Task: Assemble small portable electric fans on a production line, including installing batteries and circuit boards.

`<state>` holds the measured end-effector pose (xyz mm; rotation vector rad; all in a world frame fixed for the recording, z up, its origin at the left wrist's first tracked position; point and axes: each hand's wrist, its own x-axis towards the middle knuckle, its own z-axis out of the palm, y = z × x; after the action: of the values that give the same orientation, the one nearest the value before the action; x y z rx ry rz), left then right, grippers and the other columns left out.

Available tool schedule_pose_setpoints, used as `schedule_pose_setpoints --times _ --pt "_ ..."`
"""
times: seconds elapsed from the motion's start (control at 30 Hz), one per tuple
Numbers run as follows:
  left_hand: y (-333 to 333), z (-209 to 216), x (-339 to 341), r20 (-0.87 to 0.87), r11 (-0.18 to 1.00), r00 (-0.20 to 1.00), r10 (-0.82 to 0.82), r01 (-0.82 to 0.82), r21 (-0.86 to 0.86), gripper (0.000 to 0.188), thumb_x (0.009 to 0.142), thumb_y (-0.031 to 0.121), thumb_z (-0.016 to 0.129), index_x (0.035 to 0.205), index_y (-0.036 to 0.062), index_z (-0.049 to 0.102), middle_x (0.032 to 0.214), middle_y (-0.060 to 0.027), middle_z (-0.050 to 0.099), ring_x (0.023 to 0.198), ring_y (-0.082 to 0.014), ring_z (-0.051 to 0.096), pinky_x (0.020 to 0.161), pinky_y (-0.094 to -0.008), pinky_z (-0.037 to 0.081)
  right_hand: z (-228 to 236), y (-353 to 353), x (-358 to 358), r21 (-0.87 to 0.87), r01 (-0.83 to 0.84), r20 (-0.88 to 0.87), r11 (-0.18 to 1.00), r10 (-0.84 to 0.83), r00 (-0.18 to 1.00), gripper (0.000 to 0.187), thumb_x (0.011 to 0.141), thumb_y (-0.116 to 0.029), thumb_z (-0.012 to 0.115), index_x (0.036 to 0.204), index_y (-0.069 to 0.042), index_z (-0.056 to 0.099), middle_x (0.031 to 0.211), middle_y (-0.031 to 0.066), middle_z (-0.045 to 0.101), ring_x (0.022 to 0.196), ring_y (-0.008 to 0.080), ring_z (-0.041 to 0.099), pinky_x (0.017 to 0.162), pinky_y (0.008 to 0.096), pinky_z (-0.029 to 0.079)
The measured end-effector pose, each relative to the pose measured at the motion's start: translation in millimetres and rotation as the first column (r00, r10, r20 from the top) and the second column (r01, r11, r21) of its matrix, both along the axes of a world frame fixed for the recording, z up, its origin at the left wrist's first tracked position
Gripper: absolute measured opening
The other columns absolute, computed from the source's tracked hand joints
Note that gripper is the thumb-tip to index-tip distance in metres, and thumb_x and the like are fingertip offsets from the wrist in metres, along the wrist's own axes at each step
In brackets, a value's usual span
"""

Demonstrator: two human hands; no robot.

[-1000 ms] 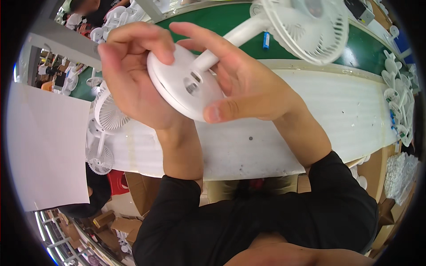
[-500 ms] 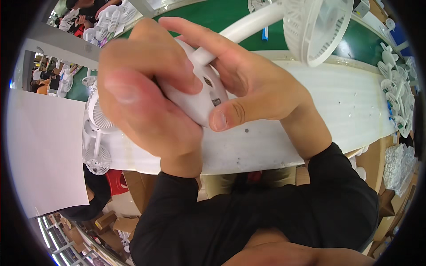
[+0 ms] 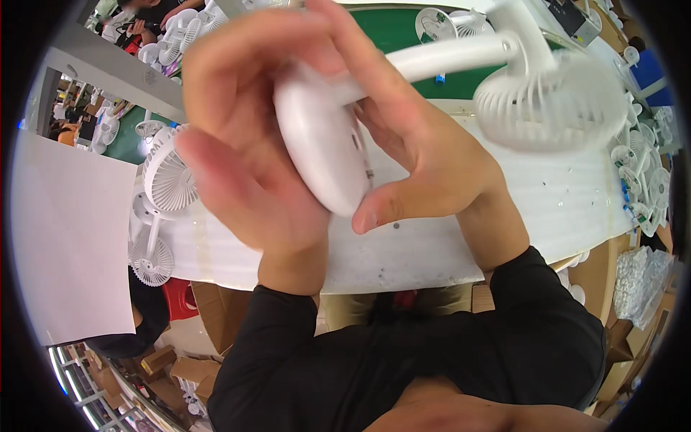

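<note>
Between my two hands, raised above the white-covered bench, is a white desk fan tilted on its side, its smooth oval base (image 3: 320, 147) near the middle of the view. My left hand (image 3: 248, 137) cups the underside of the base, with fingers curled around its far end and the thumb held apart, blurred. Around the base and the foot of the stem, my right hand (image 3: 432, 155) grips with its thumb at the near edge. The stem reaches right to a slatted fan head (image 3: 551, 104), smeared by motion. My hands partly cover the base's control side.
White fans (image 3: 171, 176) stand at the bench's left beside a hanging white sheet (image 3: 79, 237). More fan parts (image 3: 637, 165) crowd the right edge. Across the green mat (image 3: 403, 25) lie a round fan part and a blue piece. A person (image 3: 155, 14) is at far left.
The fan has turned over in my hands: its base now shows the smooth underside, and its head has swung down and right. My left fingers have moved from the control side to cup the base.
</note>
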<state>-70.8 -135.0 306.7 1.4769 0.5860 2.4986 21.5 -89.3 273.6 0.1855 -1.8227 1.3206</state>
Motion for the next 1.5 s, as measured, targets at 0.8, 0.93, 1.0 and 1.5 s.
schedule_pose_setpoints --times 0.8,0.93,1.0,1.5 --pt "-23.9 -17.3 -27.1 -0.002 0.906 0.937 -0.349 0.337 -0.255 0.03 0.092 0.029 0.04 0.098 0.002 0.052 0.089 -0.0084 0.054 0.079 -0.0169 0.051 0.073 -0.026 0.039 -6.8 -26.2 -4.8 0.351 0.129 -0.061 0.927 -0.115 0.991 0.118 0.068 -0.033 0.079 0.157 -0.028 0.002 0.16 0.0276 0.0 0.147 0.0442 0.013 0.117 0.0532 0.018" --pt "3.0 -16.4 -15.0 -0.203 0.982 0.979 -0.026 -0.012 -0.188 0.021 0.094 0.02 0.039 0.092 0.0032 0.051 0.084 -0.0065 0.051 0.075 -0.0144 0.046 0.071 -0.0255 0.039 18.5 -32.3 7.2 0.19 0.244 0.158 0.951 -0.275 0.949 0.084 0.07 -0.026 0.069 0.146 -0.008 0.04 0.154 0.0217 0.029 0.145 0.0404 0.021 0.112 0.0509 0.024" --pt "12.8 -12.5 -5.3 -0.374 0.766 0.816 0.441 -0.559 -0.317 0.019 0.096 0.015 0.037 0.094 0.0034 0.052 0.088 -0.0063 0.051 0.078 -0.0145 0.045 0.074 -0.0278 0.04 25.9 -27.7 5.6 0.059 0.29 0.122 0.955 -0.295 0.948 0.076 0.071 -0.006 0.063 0.144 -0.008 0.042 0.149 0.0286 0.03 0.135 0.0452 0.034 0.108 0.048 0.033" --pt "61.2 -12.9 10.2 -0.004 0.721 0.931 -0.366 0.281 -0.634 0.013 0.087 0.003 0.051 0.097 0.0011 0.06 0.082 -0.0066 0.056 0.075 -0.0142 0.051 0.073 -0.0243 0.043 -76.3 186.7 273.6 0.192 0.972 0.421 -0.137 -0.883 -0.208 0.051 0.076 -0.011 0.07 0.127 -0.009 0.062 0.118 0.0103 0.067 0.102 0.0331 0.062 0.092 0.0387 0.049"
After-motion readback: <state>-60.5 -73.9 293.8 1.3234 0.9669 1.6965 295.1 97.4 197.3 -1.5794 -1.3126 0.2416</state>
